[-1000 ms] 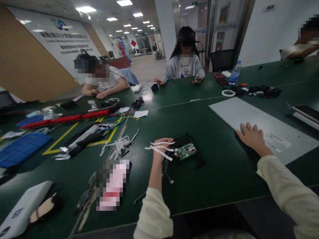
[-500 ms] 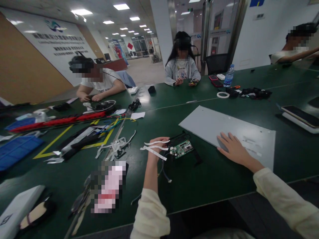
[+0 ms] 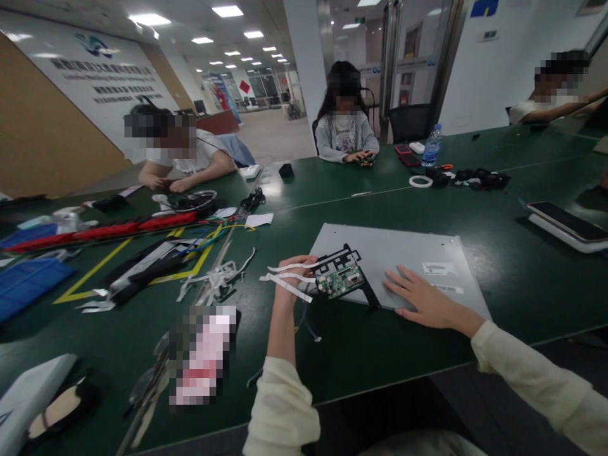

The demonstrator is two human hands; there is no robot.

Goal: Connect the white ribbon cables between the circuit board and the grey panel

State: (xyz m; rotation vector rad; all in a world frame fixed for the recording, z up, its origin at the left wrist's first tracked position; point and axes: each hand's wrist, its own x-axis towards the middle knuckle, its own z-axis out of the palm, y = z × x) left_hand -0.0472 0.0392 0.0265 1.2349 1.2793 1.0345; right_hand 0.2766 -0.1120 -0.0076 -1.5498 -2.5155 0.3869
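Note:
My left hand point(image 3: 291, 277) is closed on the edge of a black bracket point(image 3: 373, 297) that carries a green circuit board point(image 3: 341, 282). Several white strips of tape point(image 3: 292, 291) lie across that hand, their ends hanging free. Dark cables point(image 3: 311, 326) dangle below it. The bracket overlaps the near left part of a flat grey panel point(image 3: 380, 244), which has two white labels at its right. On the panel's near side rests my right hand point(image 3: 422, 299), flat with fingers spread, holding nothing.
Crumpled white tape strips point(image 3: 219, 278) lie left of my left hand, near a phone point(image 3: 206, 361). Blue trays point(image 3: 33, 282) and a red strip point(image 3: 104, 233) are farther left. Across the table are a water bottle point(image 3: 432, 147), a tape roll point(image 3: 420, 182) and co-workers. A phone point(image 3: 567, 221) lies right.
The grey panel has slid left and turned under my right hand, so it now reaches beneath the bracket. My right hand moved left with it. My left hand keeps its hold.

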